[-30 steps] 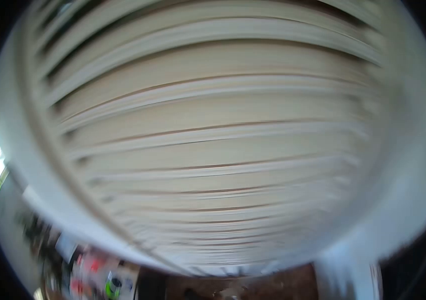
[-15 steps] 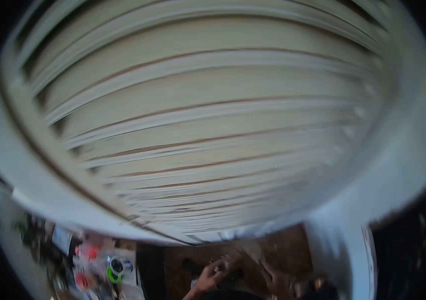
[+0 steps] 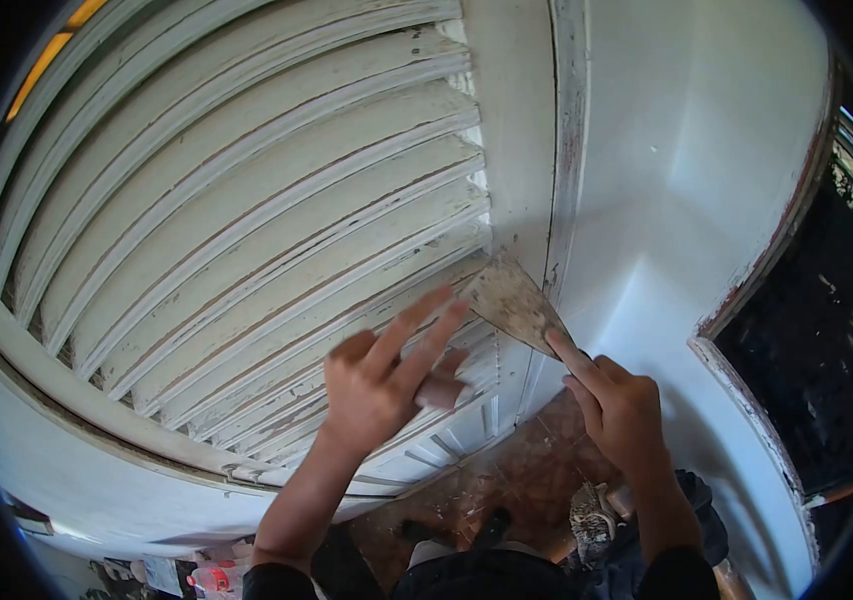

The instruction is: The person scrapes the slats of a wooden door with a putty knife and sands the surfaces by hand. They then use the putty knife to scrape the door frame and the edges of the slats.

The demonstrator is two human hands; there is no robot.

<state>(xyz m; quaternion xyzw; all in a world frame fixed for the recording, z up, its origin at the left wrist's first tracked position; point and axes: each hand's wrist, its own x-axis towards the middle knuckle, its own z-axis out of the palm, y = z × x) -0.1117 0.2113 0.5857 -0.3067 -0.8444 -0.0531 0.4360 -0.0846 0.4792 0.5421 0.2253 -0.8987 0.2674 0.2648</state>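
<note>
My right hand [image 3: 622,405] grips a wide putty knife [image 3: 512,297], its index finger laid along the dirty, triangular blade. The blade's broad edge points up and left, close to the side frame of a white louvered door [image 3: 317,230]. My left hand [image 3: 372,385], slightly blurred, is in front of the slats with two fingers stretched towards the blade. Under its thumb shows a small pinkish-brown piece [image 3: 440,391]; I cannot tell what it is. Paint on the slats is worn and chipped, with brown lines along their edges.
A white wall [image 3: 637,200] runs along the right, beside a dark opening with a chipped frame [image 3: 737,400]. Below are a reddish-brown tiled floor [image 3: 537,450], a patterned cloth-like thing [image 3: 592,520] and dark fabric. A red-marked plastic bottle [image 3: 212,578] stands at lower left.
The view has swung down and right, bringing the door's side frame into sight. Both hands have risen from the bottom edge to the middle of the picture, and the putty knife now shows clearly.
</note>
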